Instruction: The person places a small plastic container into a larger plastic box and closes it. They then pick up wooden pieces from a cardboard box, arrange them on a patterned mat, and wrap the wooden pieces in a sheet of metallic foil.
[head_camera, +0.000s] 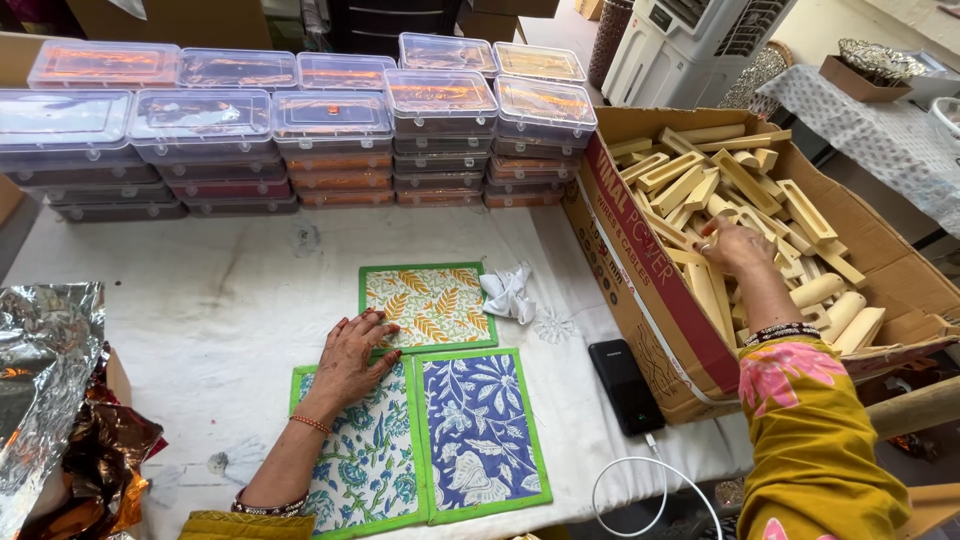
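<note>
Your right hand (735, 245) is down in the cardboard box (640, 270), fingers curled among the wooden pieces (700, 190); whether it grips one, you cannot tell. Pick a piece lying on top and lift it along its length. They lie jumbled, long axes every way. Your left hand (352, 362) rests flat, fingers spread, on the printed fabric panel (365, 465) on the surface (200, 320).

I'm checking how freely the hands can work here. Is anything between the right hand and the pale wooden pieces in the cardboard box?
Nothing visible is. The right hand is already inside the open cardboard box, resting on the pale wooden pieces. The left hand lies flat on the printed fabric mats.
</note>
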